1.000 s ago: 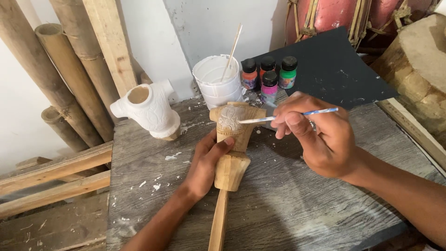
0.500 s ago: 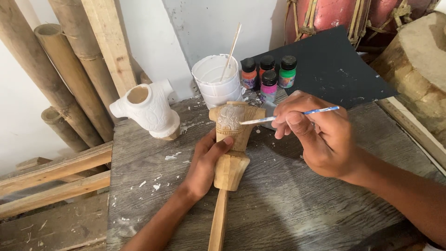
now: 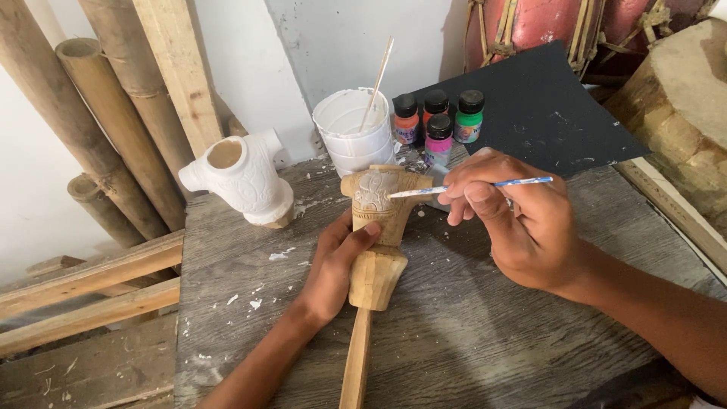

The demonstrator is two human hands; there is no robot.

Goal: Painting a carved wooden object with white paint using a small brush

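Brush (image 3: 469, 186) unmoved, tip on carved wooden piece (image 3: 376, 227), weathered table (image 3: 469, 333)

A craft workshop: bamboo poles (image 3: 91, 113), paint bottles (image 3: 438, 121), paint-spattered workbench (image 3: 469, 333).

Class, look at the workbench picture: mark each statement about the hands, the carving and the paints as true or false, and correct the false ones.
1. The right hand holds a thin paintbrush with its tip at the carved wooden piece. True.
2. The left hand lies flat on the table, apart from the carving. False: it grips the carved wooden piece from the side.
3. A stick stands in the white paint bucket. True.
4. The small paint bottles have their caps off. False: all four wear black caps.
5. The white-painted carving stands to the right of the bottles. False: it stands at the left, near the bamboo poles.
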